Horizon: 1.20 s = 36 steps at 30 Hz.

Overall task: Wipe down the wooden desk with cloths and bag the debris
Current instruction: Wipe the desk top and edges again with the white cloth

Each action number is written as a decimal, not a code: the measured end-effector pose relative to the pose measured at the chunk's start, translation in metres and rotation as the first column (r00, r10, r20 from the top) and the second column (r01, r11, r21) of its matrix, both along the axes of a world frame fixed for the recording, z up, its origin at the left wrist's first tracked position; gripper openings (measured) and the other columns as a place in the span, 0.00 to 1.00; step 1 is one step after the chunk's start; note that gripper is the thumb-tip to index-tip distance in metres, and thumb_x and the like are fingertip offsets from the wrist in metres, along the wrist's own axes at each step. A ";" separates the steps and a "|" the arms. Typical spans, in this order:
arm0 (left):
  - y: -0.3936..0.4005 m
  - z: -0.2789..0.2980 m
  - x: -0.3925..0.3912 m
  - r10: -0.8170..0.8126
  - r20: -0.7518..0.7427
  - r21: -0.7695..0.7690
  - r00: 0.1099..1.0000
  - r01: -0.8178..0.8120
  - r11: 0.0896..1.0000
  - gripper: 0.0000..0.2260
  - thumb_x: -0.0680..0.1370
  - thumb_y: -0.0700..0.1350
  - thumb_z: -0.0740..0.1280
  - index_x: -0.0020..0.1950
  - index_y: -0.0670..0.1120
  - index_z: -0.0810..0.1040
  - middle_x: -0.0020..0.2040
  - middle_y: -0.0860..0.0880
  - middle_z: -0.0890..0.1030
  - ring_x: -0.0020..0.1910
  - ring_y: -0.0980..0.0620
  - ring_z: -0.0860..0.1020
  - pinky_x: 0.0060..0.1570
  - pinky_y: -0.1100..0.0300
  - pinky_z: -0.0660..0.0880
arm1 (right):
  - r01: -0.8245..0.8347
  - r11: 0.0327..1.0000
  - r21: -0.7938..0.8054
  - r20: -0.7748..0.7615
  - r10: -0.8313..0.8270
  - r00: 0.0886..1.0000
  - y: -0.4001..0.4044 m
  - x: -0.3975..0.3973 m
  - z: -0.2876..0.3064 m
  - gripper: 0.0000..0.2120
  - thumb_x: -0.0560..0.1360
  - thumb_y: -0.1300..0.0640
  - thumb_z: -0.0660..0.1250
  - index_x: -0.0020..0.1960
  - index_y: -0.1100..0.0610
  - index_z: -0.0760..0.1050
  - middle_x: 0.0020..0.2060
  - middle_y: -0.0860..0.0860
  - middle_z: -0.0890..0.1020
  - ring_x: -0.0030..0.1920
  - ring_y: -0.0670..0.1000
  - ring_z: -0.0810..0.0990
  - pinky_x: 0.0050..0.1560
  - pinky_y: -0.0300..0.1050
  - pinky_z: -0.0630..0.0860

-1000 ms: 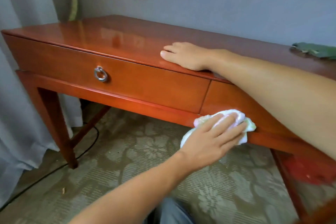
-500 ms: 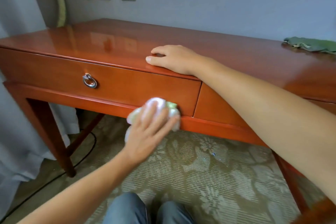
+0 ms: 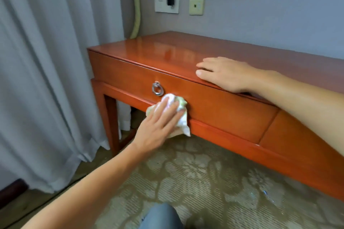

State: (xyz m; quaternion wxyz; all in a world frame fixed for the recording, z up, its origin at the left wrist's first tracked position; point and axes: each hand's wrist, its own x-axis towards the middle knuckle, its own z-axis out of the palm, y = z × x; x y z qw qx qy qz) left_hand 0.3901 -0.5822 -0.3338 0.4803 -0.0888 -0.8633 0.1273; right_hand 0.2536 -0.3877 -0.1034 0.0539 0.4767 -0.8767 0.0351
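Left hand point(image 3: 158, 126) flat-fingered, pressing crumpled cloth point(image 3: 178, 109) against drawer front of wooden desk point(image 3: 232, 113), now further left along it, just below ring pull point(image 3: 157, 89), right hand point(image 3: 225, 73) still palm-down, fingers straight, on desktop edge, holding nothing

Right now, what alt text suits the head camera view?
A left hand presses a pale cloth against the wooden desk drawer front, just below a metal ring pull. The right hand rests flat on the desktop.
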 end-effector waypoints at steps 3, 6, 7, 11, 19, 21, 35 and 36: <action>-0.025 0.002 0.011 0.046 0.027 0.091 0.999 -0.048 0.995 0.22 0.87 0.45 0.63 0.79 0.40 0.64 0.79 0.36 0.66 0.77 0.30 0.64 0.71 0.33 0.68 | -0.116 0.993 -0.027 0.011 0.116 0.993 -0.062 0.013 0.008 0.33 0.81 0.29 0.45 0.80 0.43 0.63 0.80 0.43 0.65 0.80 0.52 0.63 0.76 0.62 0.63; -0.043 -0.004 0.016 0.037 0.053 0.055 0.998 -0.040 0.998 0.22 0.86 0.41 0.64 0.79 0.40 0.65 0.80 0.37 0.65 0.79 0.31 0.63 0.76 0.34 0.64 | -0.175 0.984 -0.039 -0.035 0.174 0.984 -0.121 0.015 0.011 0.34 0.82 0.30 0.46 0.82 0.46 0.60 0.82 0.46 0.62 0.80 0.53 0.62 0.75 0.63 0.64; -0.051 -0.009 0.020 0.058 0.052 0.101 0.997 -0.063 0.993 0.23 0.85 0.40 0.66 0.79 0.39 0.65 0.79 0.36 0.65 0.79 0.31 0.62 0.75 0.34 0.64 | -0.198 0.980 -0.031 -0.037 0.197 0.980 -0.139 0.014 0.010 0.34 0.82 0.30 0.46 0.82 0.46 0.60 0.82 0.46 0.61 0.81 0.54 0.61 0.75 0.62 0.64; -0.097 -0.027 0.048 0.304 0.079 0.509 0.949 -0.301 0.807 0.21 0.89 0.47 0.56 0.81 0.41 0.61 0.83 0.37 0.57 0.82 0.36 0.55 0.72 0.37 0.70 | -0.292 0.956 0.028 0.052 0.291 0.955 -0.204 0.009 0.001 0.36 0.81 0.29 0.46 0.83 0.47 0.58 0.82 0.48 0.61 0.81 0.56 0.61 0.77 0.62 0.62; -0.166 0.000 0.023 0.256 0.179 0.868 0.950 -0.275 0.413 0.25 0.88 0.53 0.51 0.85 0.51 0.48 0.84 0.53 0.44 0.83 0.56 0.41 0.82 0.56 0.46 | -0.317 0.948 0.018 0.085 0.315 0.945 -0.316 0.016 0.002 0.39 0.76 0.28 0.38 0.82 0.42 0.56 0.82 0.51 0.58 0.80 0.62 0.57 0.76 0.71 0.53; -0.210 0.001 0.026 0.273 0.171 0.956 0.947 -0.227 0.189 0.26 0.88 0.56 0.50 0.85 0.51 0.51 0.85 0.51 0.53 0.82 0.58 0.50 0.82 0.48 0.55 | -0.316 0.948 0.033 0.099 0.312 0.945 -0.343 0.023 0.002 0.43 0.73 0.26 0.37 0.82 0.43 0.56 0.82 0.53 0.60 0.80 0.64 0.57 0.76 0.72 0.54; -0.221 -0.094 0.025 0.138 0.096 0.975 0.986 -0.120 0.186 0.31 0.87 0.56 0.55 0.84 0.56 0.41 0.85 0.54 0.42 0.84 0.52 0.41 0.82 0.46 0.48 | -0.473 0.853 0.222 -0.265 0.520 0.812 -0.356 0.066 -0.008 0.28 0.85 0.39 0.56 0.83 0.44 0.57 0.84 0.49 0.54 0.83 0.52 0.54 0.80 0.55 0.58; -0.222 -0.074 0.024 0.141 0.058 0.961 0.988 -0.093 0.260 0.31 0.87 0.56 0.56 0.84 0.56 0.41 0.85 0.53 0.42 0.84 0.51 0.42 0.82 0.49 0.46 | -0.439 0.845 0.304 -0.353 0.528 0.772 -0.356 0.071 -0.013 0.29 0.84 0.39 0.57 0.83 0.43 0.58 0.84 0.53 0.50 0.83 0.55 0.52 0.80 0.54 0.55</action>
